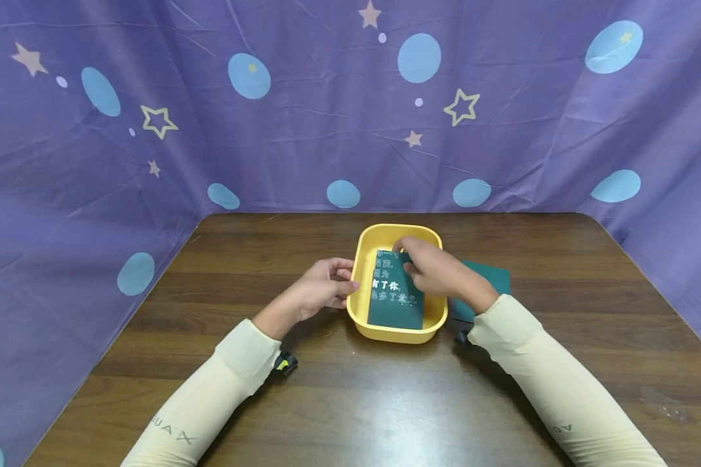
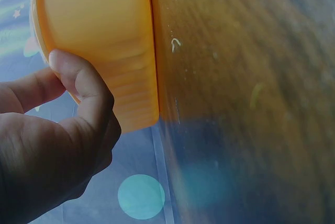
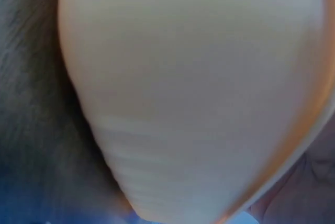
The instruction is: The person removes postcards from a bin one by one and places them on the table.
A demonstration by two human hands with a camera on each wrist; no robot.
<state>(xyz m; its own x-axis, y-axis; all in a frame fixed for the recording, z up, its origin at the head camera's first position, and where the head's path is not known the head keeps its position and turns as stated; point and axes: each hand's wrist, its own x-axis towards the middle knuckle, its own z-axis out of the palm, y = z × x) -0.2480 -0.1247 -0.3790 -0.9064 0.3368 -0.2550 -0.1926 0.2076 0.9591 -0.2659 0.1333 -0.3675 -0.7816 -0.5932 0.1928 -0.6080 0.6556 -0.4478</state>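
The left hand [image 1: 321, 288] pinches the rim of a yellow, round-cornered plastic tub [image 1: 397, 335] on the brown wood-grain counter [image 1: 362, 402]; inside, the right hand [image 1: 438, 267] pinches a dark-green, white-lettered rectangular booklet [image 1: 394, 312]. A flat green item [image 1: 491, 275] lies alongside.

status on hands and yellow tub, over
Left hand pinching yellow tub at rim. Right hand at green booklet inside, grip unclear. Second green item partly hidden by right arm.

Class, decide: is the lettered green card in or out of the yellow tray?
In: the yellow tray surrounds the lettered green card in the head view.
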